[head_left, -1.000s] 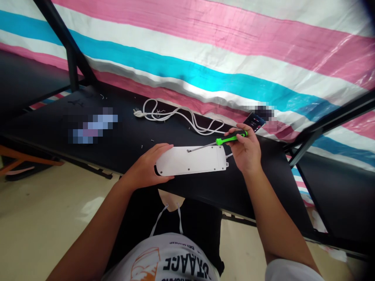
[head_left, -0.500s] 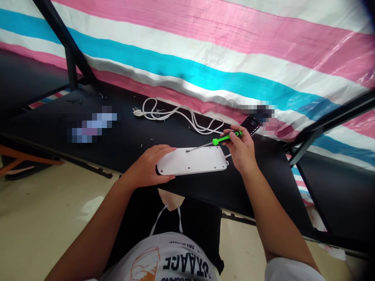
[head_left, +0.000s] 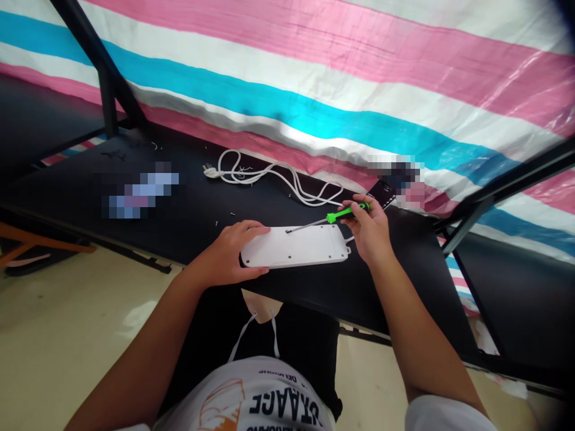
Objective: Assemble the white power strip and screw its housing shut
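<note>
A white plastic power strip (head_left: pixel 294 246) lies on the black table with its back facing up and several screw holes showing. My left hand (head_left: pixel 227 251) grips its left end, fingers over the top edge and thumb along the lower edge. My right hand (head_left: pixel 368 230) holds a screwdriver (head_left: pixel 348 211) with a green and black handle between fingers and thumb. The screwdriver's thin metal shaft (head_left: pixel 309 222) reaches over the strip, and its tip rests near the strip's upper edge. The strip's far end shows a short cable stub beside my right hand.
A coiled white power cable (head_left: pixel 274 176) with a plug (head_left: pixel 210 172) lies behind the strip on the black table (head_left: pixel 193 206). Beyond my right hand lies a phone (head_left: pixel 381 193). A pixelated object (head_left: pixel 139 191) sits left, with small bits scattered nearby. Black metal posts (head_left: pixel 105 78) and a striped tarp (head_left: pixel 314 78) stand behind.
My right hand and the screwdriver handle have shifted slightly left and lower, while the tip stays near the same spot. The strip and my left hand have barely moved.
</note>
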Action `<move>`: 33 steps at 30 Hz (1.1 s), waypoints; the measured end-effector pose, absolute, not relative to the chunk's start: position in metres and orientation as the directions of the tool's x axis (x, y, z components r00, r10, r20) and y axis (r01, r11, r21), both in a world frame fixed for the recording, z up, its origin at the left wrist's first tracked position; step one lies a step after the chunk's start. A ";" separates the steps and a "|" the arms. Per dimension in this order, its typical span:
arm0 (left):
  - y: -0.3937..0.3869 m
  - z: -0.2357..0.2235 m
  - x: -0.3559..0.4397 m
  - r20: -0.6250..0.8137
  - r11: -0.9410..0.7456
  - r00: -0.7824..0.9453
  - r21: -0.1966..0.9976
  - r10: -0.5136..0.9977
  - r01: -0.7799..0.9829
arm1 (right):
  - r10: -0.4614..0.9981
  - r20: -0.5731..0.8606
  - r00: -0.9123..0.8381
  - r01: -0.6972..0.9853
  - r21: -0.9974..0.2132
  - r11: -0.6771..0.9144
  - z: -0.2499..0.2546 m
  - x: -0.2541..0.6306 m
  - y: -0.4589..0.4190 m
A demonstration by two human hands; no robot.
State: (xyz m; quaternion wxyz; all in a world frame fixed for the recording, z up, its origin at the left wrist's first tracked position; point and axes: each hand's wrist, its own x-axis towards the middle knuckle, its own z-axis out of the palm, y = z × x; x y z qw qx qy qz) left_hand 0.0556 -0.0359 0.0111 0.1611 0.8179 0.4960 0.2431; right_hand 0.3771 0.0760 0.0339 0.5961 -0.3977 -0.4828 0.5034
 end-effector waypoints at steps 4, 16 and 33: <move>-0.030 0.019 0.063 0.180 -0.453 0.419 0.458 0.890 0.765 | 0.975 0.216 0.052 -0.138 -0.965 0.221 0.030 0.377 0.077; -0.018 0.028 0.079 0.135 -0.488 0.471 0.338 0.871 0.805 | 0.966 0.255 0.044 -0.071 -0.964 0.258 0.027 0.378 0.078; -0.018 0.020 0.080 0.190 -0.508 0.472 0.374 0.861 0.776 | 0.930 0.354 0.098 -0.147 -0.919 0.365 0.010 0.374 0.090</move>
